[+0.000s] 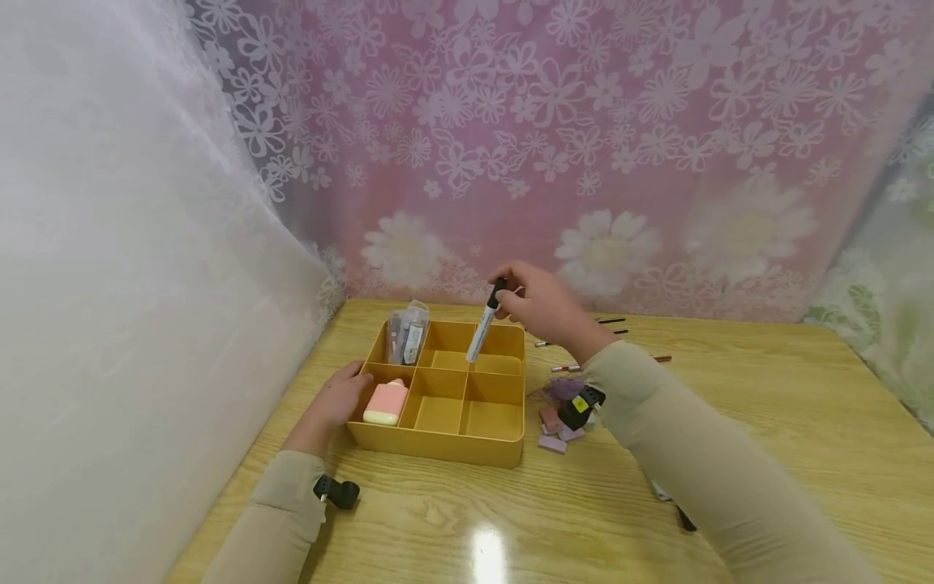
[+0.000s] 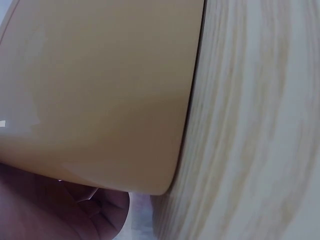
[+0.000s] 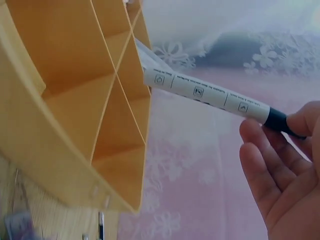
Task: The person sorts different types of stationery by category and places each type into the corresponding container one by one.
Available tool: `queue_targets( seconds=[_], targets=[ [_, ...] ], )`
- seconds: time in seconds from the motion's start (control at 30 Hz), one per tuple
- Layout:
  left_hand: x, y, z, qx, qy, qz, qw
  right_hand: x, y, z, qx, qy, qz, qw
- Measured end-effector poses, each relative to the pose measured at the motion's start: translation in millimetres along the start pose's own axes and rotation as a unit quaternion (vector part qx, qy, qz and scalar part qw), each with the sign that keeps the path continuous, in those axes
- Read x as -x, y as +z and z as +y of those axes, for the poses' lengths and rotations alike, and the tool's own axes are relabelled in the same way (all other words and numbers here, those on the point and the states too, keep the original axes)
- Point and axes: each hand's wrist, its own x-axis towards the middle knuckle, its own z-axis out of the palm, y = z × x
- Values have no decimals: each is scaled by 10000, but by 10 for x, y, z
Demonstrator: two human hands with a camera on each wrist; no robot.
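Note:
My right hand (image 1: 543,304) pinches a white marker (image 1: 480,331) by its black cap. The marker tilts downward over the back row of a yellow compartment box (image 1: 438,448). In the right wrist view, thumb and fingertips meet at the cap, and printed text shows on the marker's barrel (image 3: 205,94). My left hand (image 1: 339,399) grips the box's left wall, with fingertips at the rim. A pink bottle with a cream base (image 1: 386,402) lies in the front left compartment. Clear plastic cases (image 1: 409,334) stand in the back left compartment.
Right of the box lie several pink and purple blocks (image 1: 552,444) and a purple item (image 1: 565,388). Several thin pens (image 1: 565,368) are scattered behind them, partly hidden by my right arm. A patterned curtain (image 1: 511,162) hangs behind the wooden table (image 1: 766,405).

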Motion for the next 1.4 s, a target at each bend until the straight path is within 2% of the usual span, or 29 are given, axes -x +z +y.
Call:
queue_targets(
  seconds=[0.27, 0.5, 0.7, 1.0, 1.23, 1.4],
  targets=[
    [12, -4, -9, -96, -4, -4, 10000, -231, 417, -11, 855, 127, -40, 9963],
    [19, 10, 5, 76, 37, -34, 10000, -282, 607, 83, 1343, 162, -231, 9905],
    [16, -5, 14, 177, 65, -44, 9998, -286, 675, 114, 1772, 350, -509, 9822],
    [33, -8, 13, 70, 78, -11, 9999, -273, 695, 178, 2102, 681, -551, 9737],
    [50, -7, 28, 41, 71, 7, 10000, -259, 631, 234, 1951, 939, -569, 9746],
    [50, -6, 32, -23, 116, -8, 9999, -225, 557, 272, 2029, 875, -508, 9740]
  ],
)
